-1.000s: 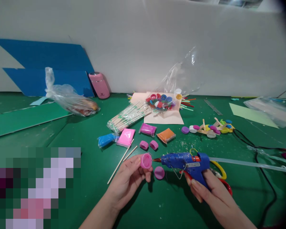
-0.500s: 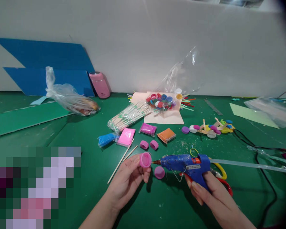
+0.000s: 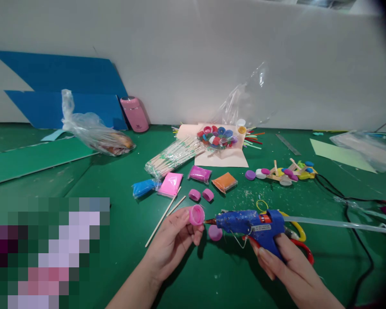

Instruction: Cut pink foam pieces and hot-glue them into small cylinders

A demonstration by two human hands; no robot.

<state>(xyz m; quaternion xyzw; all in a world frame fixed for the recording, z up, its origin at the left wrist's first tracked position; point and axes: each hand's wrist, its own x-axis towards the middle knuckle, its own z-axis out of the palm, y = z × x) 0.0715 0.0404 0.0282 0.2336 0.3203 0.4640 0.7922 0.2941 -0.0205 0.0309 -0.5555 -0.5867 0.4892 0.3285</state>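
Between the thumb and fingers of my left hand (image 3: pixel 176 231) is a pink bottle cap (image 3: pixel 197 215), its hollow side facing me. My right hand (image 3: pixel 286 262) is wrapped round the handle of a blue hot glue gun (image 3: pixel 241 221). The gun's metal nozzle is at the right edge of the cap; whether they touch I cannot tell. A clear glue stick (image 3: pixel 328 222) runs out of the gun's back. Below the nozzle a purple cap (image 3: pixel 215 233) lies on the table. Two more pink caps (image 3: pixel 194 195) stand just beyond my left hand.
Scissors (image 3: pixel 300 234) lie behind the gun. Wooden sticks (image 3: pixel 162 219) are left of my hand. Packets of coloured clay (image 3: pixel 170 184), bagged sticks (image 3: pixel 173 159) and bagged caps (image 3: pixel 217 139) lie farther back. A stick-and-cap construction (image 3: pixel 287 172) is at right, near a black cable (image 3: pixel 357 240).
The glue gun has tipped and dropped very slightly in my right hand, its nozzle now a little lower beside the pink cap. My left hand has hardly moved.
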